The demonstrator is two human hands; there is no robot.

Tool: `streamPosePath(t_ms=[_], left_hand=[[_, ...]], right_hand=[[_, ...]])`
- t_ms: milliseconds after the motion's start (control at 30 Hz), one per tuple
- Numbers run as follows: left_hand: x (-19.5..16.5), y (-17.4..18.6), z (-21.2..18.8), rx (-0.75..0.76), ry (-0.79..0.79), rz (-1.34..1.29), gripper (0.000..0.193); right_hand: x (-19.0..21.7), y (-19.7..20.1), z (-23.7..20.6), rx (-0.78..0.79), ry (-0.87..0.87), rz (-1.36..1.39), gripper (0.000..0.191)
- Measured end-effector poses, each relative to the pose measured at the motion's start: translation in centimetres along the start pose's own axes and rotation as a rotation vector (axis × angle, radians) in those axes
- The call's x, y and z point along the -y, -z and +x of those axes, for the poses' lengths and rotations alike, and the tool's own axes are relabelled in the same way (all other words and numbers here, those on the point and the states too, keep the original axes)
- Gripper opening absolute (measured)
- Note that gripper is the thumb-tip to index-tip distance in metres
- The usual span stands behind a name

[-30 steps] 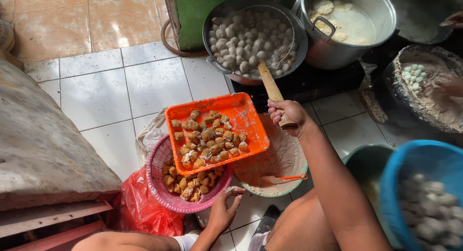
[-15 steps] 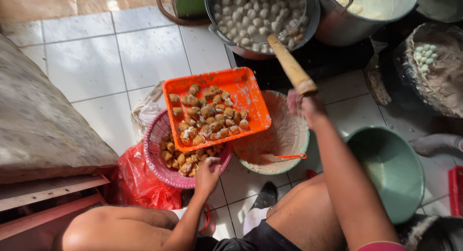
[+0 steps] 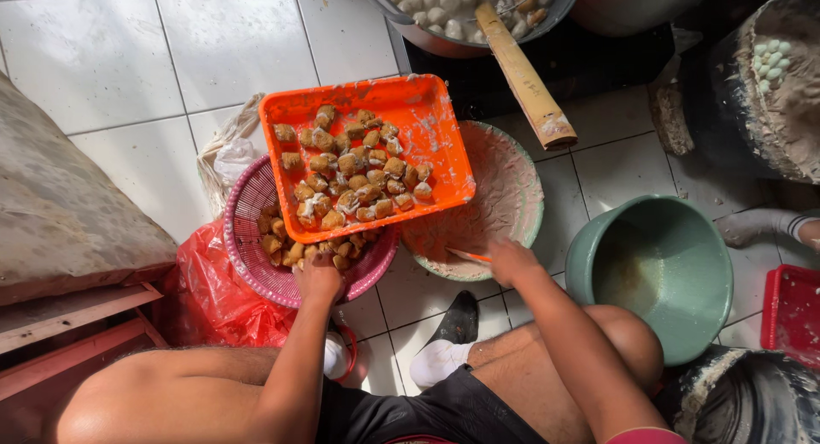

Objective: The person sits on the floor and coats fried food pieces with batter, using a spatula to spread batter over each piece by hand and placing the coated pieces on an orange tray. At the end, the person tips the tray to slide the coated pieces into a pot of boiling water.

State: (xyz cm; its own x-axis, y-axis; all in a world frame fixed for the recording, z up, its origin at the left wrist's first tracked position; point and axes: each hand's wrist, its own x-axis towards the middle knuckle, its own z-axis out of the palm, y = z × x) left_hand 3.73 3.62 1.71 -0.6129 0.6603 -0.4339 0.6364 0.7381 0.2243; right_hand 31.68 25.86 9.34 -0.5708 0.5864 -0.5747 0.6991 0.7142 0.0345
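Down on the tiled floor (image 3: pixel 111 60), the left hand (image 3: pixel 318 277) is closed on the near edge of the orange tray (image 3: pixel 427 124), propping it tilted across the pink basket (image 3: pixel 248 239) so the browned pieces (image 3: pixel 350 175) sit above the ones already in it. Right hand (image 3: pixel 510 260) pinches an orange spoon (image 3: pixel 465 255) at the rim of the smeared bowl (image 3: pixel 512 179), close beside the tray. Red bag (image 3: pixel 209 299) lies crumpled under the basket; no labels show. Green basin (image 3: pixel 658 273) waits by the knee.
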Motion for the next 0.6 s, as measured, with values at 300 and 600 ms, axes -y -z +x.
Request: streamPosePath(t_ms=[300,600], left_hand=[[2.0,-1.1,0.9,-0.016,0.018,0.002,0.03],[2.8,-0.1,1.0,0.02,0.074,0.03,0.04]], right_hand=[[6.0,-1.0,0.6,0.085,0.158,0.112,0.019],[1.2,-2.4,-3.7,0.04,-0.073,1.053,0.023]])
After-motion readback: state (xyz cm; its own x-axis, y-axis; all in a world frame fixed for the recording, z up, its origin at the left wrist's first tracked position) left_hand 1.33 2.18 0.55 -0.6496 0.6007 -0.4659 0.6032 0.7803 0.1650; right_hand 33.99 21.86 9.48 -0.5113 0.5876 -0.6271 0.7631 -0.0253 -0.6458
